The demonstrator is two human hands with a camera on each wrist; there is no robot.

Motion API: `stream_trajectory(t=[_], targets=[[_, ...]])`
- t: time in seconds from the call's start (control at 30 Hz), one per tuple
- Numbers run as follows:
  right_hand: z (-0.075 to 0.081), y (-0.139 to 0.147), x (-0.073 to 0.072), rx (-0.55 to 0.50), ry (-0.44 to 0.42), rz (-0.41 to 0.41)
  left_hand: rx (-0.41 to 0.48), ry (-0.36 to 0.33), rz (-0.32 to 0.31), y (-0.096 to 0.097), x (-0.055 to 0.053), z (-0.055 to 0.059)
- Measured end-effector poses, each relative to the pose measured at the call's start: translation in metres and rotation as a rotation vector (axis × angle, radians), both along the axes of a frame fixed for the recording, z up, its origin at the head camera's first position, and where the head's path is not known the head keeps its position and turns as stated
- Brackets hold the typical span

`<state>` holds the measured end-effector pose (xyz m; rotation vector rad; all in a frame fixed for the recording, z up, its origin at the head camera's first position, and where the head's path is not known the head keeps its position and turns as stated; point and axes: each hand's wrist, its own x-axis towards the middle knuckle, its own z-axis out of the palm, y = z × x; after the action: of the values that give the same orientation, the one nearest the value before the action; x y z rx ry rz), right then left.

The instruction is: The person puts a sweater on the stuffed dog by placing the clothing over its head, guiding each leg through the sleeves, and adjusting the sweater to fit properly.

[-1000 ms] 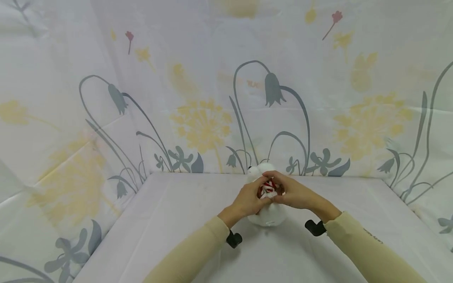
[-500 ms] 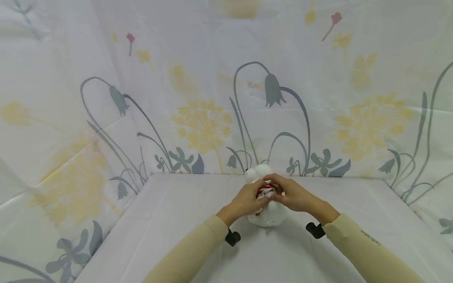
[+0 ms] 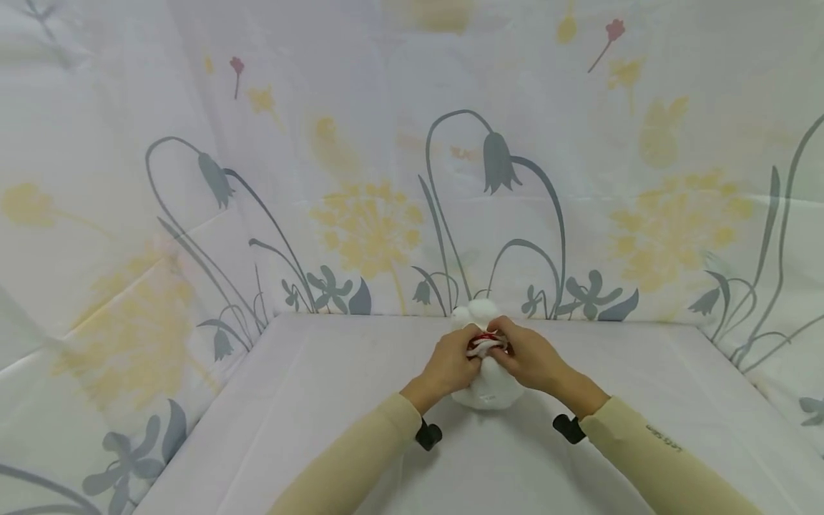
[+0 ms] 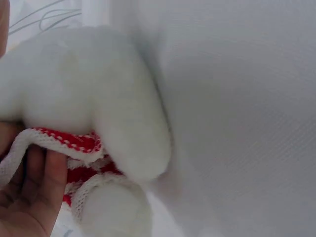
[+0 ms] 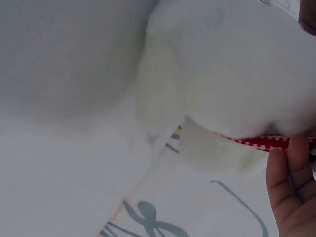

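Observation:
A white plush toy (image 3: 486,390) sits on the table, its back and rounded bottom towards me in the head view. Around its body is a red-and-white knitted garment (image 4: 76,173) with a white ribbed edge. My left hand (image 3: 448,363) grips that garment from the left; in the left wrist view its fingers (image 4: 53,170) are tucked under the white edge. From the other side my right hand (image 3: 531,357) holds the garment too, its fingertips (image 5: 284,154) at the red-and-white hem. The hands hide much of the toy's middle, and its face is turned away.
The white-covered table (image 3: 335,386) meets a flower-printed cloth (image 3: 373,143) right behind the toy, and similar cloth hangs at both sides. A black wrist mount (image 3: 427,433) shows below the left wrist, another black mount (image 3: 569,428) below the right one.
Both hands stay at the toy's back. The gap between them has narrowed, and the knit there is bunched closer together with its white edge more drawn across. The toy barely moves.

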<state>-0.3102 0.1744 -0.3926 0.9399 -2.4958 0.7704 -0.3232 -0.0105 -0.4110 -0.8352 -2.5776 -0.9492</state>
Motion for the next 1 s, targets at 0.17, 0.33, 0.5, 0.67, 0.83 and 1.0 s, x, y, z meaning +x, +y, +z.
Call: stream_trajectory(t=[0.17, 0.33, 0.5, 0.67, 0.83, 1.0], targets=[[-0.004, 0.0, -0.001, -0.074, -0.025, -0.01, 0.134, 0.01, -0.003, -0.001, 0.0, -0.004], [0.0, 0.004, -0.002, -0.125, -0.107, 0.053, 0.212, 0.035, -0.065, -0.003, -0.002, -0.005], [-0.001, 0.004, 0.0, -0.089, -0.149, 0.02, 0.178, 0.055, -0.067, 0.0, -0.001, -0.008], [-0.009, -0.005, 0.0, -0.065, -0.002, -0.057, 0.124, 0.095, -0.002, 0.002, -0.002, -0.009], [-0.018, -0.003, -0.003, -0.124, 0.122, -0.038, 0.104, 0.063, 0.085, 0.005, -0.002, -0.007], [-0.023, 0.004, -0.006, -0.154, 0.17, 0.006, 0.12, 0.079, 0.093, 0.004, -0.003, -0.005]])
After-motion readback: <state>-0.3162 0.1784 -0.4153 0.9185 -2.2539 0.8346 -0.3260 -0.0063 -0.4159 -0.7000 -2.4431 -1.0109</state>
